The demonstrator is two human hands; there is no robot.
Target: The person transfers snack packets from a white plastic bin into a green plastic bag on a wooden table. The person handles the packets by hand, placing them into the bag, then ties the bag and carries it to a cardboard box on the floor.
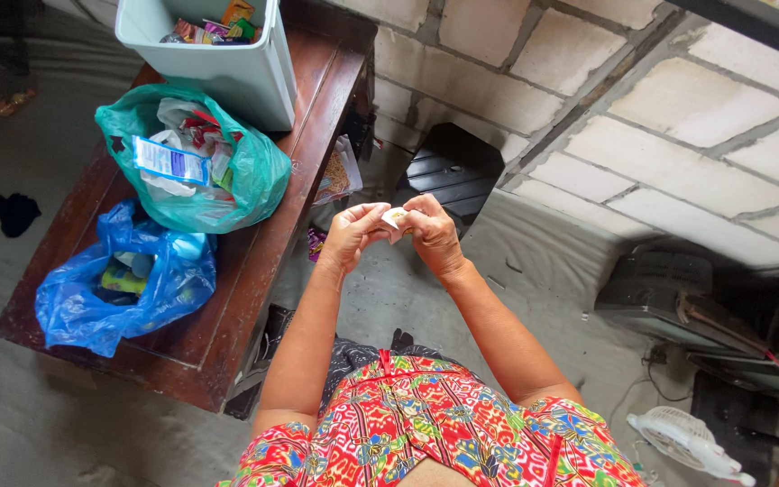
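Head view: left hand (353, 236) and right hand (433, 233) raised together, fingers of both pinched on small white packet (395, 217) between them. Left of left hand: wooden counter (227, 298) with green bag (193, 159), blue bag (126, 278), pale bin (227, 65).

Small pale item (394, 216) mostly hidden between fingertips, kind unclear. Pale plastic bin (227, 63) cut off by top edge. White fan (682, 442) cropped at bottom.

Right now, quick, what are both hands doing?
Left hand: closed, pinching the small white wrapper.
Right hand: closed, pinching the same wrapper.
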